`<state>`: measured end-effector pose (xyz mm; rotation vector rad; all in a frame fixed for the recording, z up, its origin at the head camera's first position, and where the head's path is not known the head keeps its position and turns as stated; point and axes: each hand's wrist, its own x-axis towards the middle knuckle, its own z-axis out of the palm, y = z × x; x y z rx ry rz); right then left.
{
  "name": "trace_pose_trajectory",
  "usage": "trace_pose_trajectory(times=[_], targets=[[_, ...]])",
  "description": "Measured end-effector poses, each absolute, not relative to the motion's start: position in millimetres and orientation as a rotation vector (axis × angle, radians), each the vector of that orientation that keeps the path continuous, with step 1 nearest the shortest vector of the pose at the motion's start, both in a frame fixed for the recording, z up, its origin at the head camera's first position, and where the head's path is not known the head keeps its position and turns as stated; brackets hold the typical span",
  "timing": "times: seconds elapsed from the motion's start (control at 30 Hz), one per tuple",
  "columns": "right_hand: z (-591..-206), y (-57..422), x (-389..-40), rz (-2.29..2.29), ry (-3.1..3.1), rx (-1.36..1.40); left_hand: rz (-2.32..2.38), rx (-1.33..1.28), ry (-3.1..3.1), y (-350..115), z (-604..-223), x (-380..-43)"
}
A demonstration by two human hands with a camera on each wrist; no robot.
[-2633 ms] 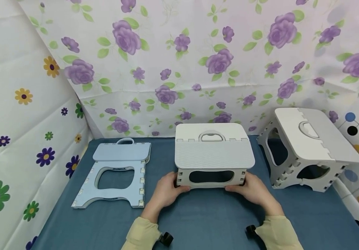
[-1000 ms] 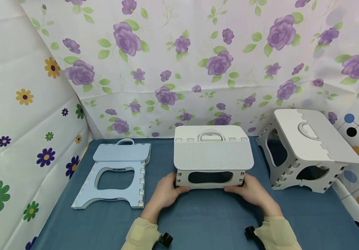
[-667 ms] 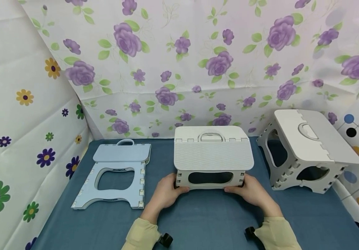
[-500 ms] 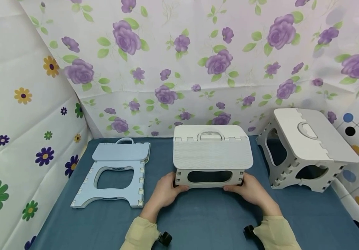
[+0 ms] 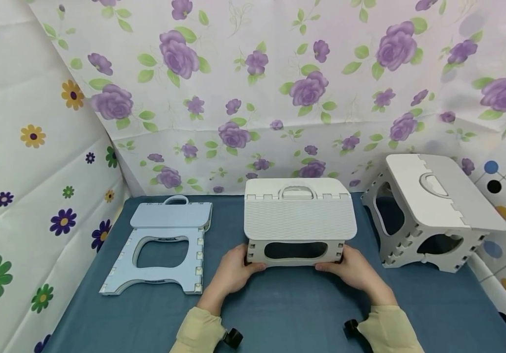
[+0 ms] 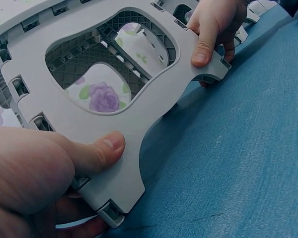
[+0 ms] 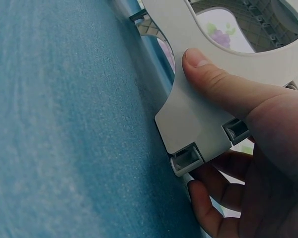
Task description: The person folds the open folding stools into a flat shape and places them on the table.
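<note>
An unfolded white folding stool stands upright on the blue cloth in the middle of the head view, its front panel facing me. My left hand grips the stool's lower left leg. In the left wrist view the thumb presses the front face while the fingers curl behind the leg's edge. My right hand grips the lower right leg the same way. Its thumb lies on the front face in the right wrist view, with the fingers bent behind.
A light blue folding stool, folded flat, lies to the left. Another white folding stool, unfolded, stands at the right. Behind them hangs a flowered curtain. Blue cloth covers the table in front.
Both hands keep their hold on the stool's legs. The picture shifts only by a few pixels; nothing else visibly moves.
</note>
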<state>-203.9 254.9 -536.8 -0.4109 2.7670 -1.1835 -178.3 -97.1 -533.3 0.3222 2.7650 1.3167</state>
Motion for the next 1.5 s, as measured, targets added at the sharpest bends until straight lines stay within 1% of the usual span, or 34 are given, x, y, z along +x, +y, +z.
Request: trace_pose_trajectory(times=[1.5], targets=[[-534.7,250.8,-201.7,-1.184,2.766,-0.394,1.299,0.319,2.749,-98.2,-533.3,-179.1]])
